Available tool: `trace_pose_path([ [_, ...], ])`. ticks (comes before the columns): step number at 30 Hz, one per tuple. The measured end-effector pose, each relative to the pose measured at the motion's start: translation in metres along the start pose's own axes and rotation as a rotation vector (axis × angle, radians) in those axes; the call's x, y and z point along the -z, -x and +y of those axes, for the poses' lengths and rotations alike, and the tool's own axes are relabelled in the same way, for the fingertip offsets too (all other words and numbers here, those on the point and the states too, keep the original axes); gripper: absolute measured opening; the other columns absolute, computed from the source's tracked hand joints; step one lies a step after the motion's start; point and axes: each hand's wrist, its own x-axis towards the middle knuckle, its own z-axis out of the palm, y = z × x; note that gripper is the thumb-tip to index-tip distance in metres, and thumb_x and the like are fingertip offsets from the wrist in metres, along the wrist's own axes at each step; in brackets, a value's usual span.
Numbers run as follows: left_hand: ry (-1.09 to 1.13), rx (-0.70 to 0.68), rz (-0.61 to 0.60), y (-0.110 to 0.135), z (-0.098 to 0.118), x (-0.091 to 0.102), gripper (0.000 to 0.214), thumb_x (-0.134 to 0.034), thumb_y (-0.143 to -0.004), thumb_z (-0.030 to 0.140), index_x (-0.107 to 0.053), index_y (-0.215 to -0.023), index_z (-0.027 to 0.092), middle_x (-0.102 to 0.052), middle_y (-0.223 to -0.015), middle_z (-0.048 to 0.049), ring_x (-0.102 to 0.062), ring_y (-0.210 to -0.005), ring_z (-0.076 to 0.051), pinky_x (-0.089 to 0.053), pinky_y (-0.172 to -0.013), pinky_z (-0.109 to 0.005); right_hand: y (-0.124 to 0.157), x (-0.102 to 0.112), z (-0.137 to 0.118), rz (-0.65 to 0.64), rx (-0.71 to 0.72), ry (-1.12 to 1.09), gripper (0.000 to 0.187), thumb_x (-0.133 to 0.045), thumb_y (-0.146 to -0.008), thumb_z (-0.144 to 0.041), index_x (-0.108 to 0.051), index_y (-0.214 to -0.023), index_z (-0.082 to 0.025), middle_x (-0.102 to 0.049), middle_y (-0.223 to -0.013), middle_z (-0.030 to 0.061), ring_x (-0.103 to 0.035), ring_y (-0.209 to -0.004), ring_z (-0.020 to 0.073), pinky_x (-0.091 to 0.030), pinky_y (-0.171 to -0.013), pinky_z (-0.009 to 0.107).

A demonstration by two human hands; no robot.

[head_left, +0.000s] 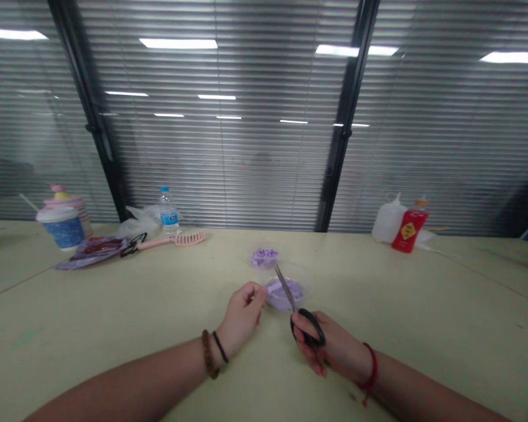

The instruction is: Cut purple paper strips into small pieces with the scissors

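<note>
My left hand (243, 313) pinches a lilac strip (273, 287); my right hand (332, 343), angled inward, grips scissors (287, 289), blades over a bowl (280, 304).

Dim, greyish light; bright lamp reflections (178, 44) across blinds (264, 176); soft focus, slight blur; edges stretched.

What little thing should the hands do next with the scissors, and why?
Probably snip the purple strip. The left hand pinches it over the bowl, and the scissors in the right hand have their blades right beside it. A cut bit would likely drop into the bowl.
</note>
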Motion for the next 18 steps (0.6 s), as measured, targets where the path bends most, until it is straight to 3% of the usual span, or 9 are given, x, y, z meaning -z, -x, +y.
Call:
trace_pose_path([
  [10,0.054,0.009,0.073,0.003,0.004,0.001,0.032,-0.046,-0.077,0.047,-0.043,-0.066,0.017,-0.033,-0.039,0.0099,-0.027,-0.031,-0.005,-0.02,-0.033,-0.016,0.002,-0.003,0.0,-0.104,0.004,0.144,0.06,-0.053,-0.061,-0.07,-0.048,-0.058,-0.01,-0.051,-0.046,0.002,-0.049,-0.033,0.0089,-0.037,-0.028,0.016],
  [18,0.006,-0.062,-0.024,0.009,0.005,-0.002,0.033,-0.049,-0.077,0.047,-0.042,-0.065,0.017,-0.033,-0.04,0.0098,-0.026,-0.034,-0.004,-0.02,-0.036,-0.016,0.003,-0.006,0.0,-0.069,-0.017,0.224,0.059,-0.057,-0.058,-0.069,-0.047,-0.057,-0.011,-0.051,-0.046,0.0016,-0.048,-0.032,0.0083,-0.037,-0.027,0.015],
])
